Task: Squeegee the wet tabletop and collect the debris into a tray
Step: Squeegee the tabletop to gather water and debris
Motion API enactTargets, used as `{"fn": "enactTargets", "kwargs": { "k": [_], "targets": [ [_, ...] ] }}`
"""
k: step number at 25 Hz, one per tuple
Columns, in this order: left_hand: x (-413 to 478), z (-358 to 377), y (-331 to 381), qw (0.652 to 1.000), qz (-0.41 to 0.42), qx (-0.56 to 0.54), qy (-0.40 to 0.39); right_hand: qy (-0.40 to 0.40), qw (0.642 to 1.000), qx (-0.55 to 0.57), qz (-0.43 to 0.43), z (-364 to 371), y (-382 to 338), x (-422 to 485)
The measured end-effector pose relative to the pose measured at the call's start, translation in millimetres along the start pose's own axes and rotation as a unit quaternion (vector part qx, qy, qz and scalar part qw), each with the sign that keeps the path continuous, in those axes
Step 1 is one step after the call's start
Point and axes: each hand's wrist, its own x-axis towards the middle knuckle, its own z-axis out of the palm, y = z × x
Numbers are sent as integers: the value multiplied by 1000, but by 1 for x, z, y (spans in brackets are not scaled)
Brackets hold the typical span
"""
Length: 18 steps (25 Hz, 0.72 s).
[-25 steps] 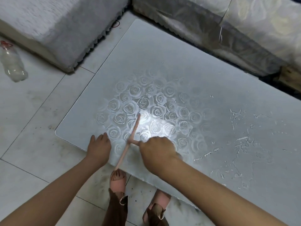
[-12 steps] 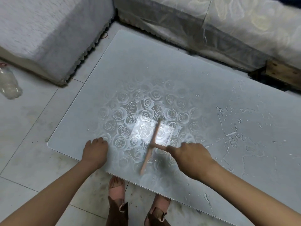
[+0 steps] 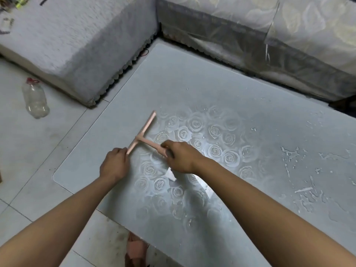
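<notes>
Within right fingers (image 3: 168, 145), pink squeegee (image 3: 144, 130)

The squeegee (image 3: 144, 132) held between the left hand (image 3: 114, 164) and the right hand (image 3: 182, 158) is pale pink. The table (image 3: 173, 83) under them is frosted grey-blue, printed with white-outlined roses (image 3: 215, 151) around the right hand. White flecks (image 3: 301, 189) streak it farther right. Left of the left hand, the floor (image 3: 38, 160) is off-white tile with dark joints and brown smudges, and a clear bottle (image 3: 35, 101) has a red cap. Beyond the hands, one cover (image 3: 77, 45) is speckled grey, the other (image 3: 298, 22) cream with large pale flowers.
</notes>
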Motion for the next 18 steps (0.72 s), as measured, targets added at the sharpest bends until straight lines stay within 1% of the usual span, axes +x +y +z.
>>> {"fn": "enactTargets", "kwargs": {
  "k": [1,3,5,7,9,11,12,14,16,18],
  "targets": [
    [2,7,7,1000,9,-5,8,7,1000,-7,-3,-1,14,-4],
    [-2,22,32,999,23,-21,34,30,998,-57,-10,-5,43,-21],
    [-10,37,66,996,55,-40,58,56,995,-78,1,-14,71,-49],
    [-19,47,103,994,91,-43,47,61,994,-86,19,-31,94,-80],
    [-29,56,135,990,130,-49,16,46,993,-93,49,-54,107,-108],
    [-36,52,153,982,167,-90,-20,51,988,-130,60,-72,108,-121],
    [-36,43,153,977,176,-120,-25,66,985,-148,52,-77,103,-120],
    [-24,20,136,974,162,-155,11,98,985,-141,18,-82,84,-98],
    [1,-2,101,983,112,-131,59,95,987,-126,-15,-78,60,-51],
    [29,-16,63,991,69,-80,76,75,987,-134,-36,-66,36,-2]
  ]
}}
